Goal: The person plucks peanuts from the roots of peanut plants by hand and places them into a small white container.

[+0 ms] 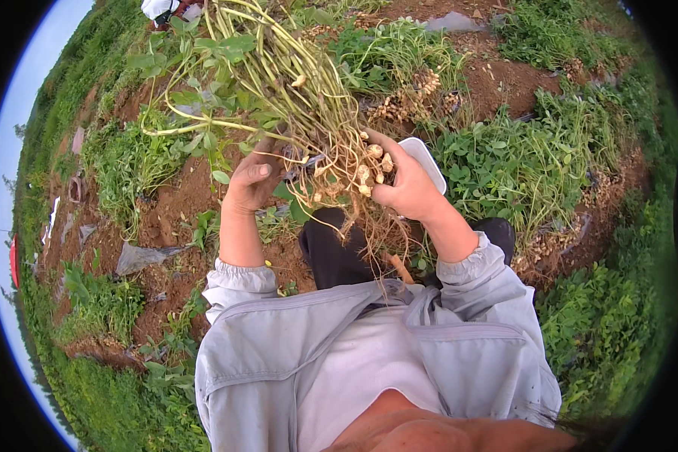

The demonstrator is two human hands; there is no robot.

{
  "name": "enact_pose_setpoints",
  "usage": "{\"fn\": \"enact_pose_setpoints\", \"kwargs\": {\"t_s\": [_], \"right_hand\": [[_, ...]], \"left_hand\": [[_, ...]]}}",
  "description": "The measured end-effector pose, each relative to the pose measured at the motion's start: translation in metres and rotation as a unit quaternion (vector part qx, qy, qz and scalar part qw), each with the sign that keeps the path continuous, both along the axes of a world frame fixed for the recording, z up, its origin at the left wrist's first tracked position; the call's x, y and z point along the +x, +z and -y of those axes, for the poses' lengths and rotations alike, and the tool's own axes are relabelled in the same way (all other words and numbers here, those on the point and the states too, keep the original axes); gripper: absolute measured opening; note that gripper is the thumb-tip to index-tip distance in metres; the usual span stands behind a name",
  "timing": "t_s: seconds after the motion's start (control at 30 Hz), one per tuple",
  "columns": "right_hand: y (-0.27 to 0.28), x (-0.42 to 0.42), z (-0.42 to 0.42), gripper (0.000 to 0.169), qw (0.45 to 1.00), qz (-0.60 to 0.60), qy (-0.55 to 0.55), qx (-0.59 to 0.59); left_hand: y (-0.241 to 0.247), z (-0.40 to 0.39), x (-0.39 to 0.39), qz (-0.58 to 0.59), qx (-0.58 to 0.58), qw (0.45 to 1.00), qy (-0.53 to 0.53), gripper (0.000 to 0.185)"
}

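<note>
An uprooted bunch of peanut plants (316,96) is held up before me, its stems pointing away and its roots (381,237) hanging toward my lap. My left hand (254,179) supports the bunch from the left; its thumb stands apart and its fingers are partly hidden behind stems and roots. At the right side, my right hand (411,183) grips the root end, with the thumb beside a cluster of pale peanut pods (367,172). Just behind this hand shows the rim of a white plastic container (438,169); its inside is mostly hidden.
Pulled peanut plants with pods (415,96) lie beyond my hands, and more plants (508,164) lie to the right. Reddish soil (172,198) with torn plastic film (144,257) is at left. Part of another person (161,8) appears at the top left.
</note>
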State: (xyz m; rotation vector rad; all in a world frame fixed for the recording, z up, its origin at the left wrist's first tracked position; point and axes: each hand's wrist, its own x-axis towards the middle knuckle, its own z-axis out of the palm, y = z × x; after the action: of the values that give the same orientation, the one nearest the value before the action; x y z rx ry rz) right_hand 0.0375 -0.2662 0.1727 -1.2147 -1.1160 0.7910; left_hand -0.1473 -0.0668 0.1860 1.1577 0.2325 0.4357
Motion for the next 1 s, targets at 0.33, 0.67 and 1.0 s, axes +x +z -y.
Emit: {"fn": "enact_pose_setpoints", "kwargs": {"t_s": [0.33, 0.67, 1.0], "right_hand": [[-0.042, -0.031, -0.013, 0.064, 0.941, 0.328, -0.007, -0.077], [-0.006, 0.016, 0.010, 0.040, 0.955, 0.272, -0.120, 0.010], [0.029, 0.014, -0.021, 0.024, 0.859, 0.504, -0.085, -0.008]], "left_hand": [[-0.100, 0.026, 0.056, 0.065, -0.343, 0.934, 0.076, 0.038], [-0.086, 0.020, 0.086, 0.057, -0.240, 0.953, 0.175, 0.028], [-0.037, 0.006, 0.099, 0.073, -0.127, 0.937, 0.317, 0.046]]}}
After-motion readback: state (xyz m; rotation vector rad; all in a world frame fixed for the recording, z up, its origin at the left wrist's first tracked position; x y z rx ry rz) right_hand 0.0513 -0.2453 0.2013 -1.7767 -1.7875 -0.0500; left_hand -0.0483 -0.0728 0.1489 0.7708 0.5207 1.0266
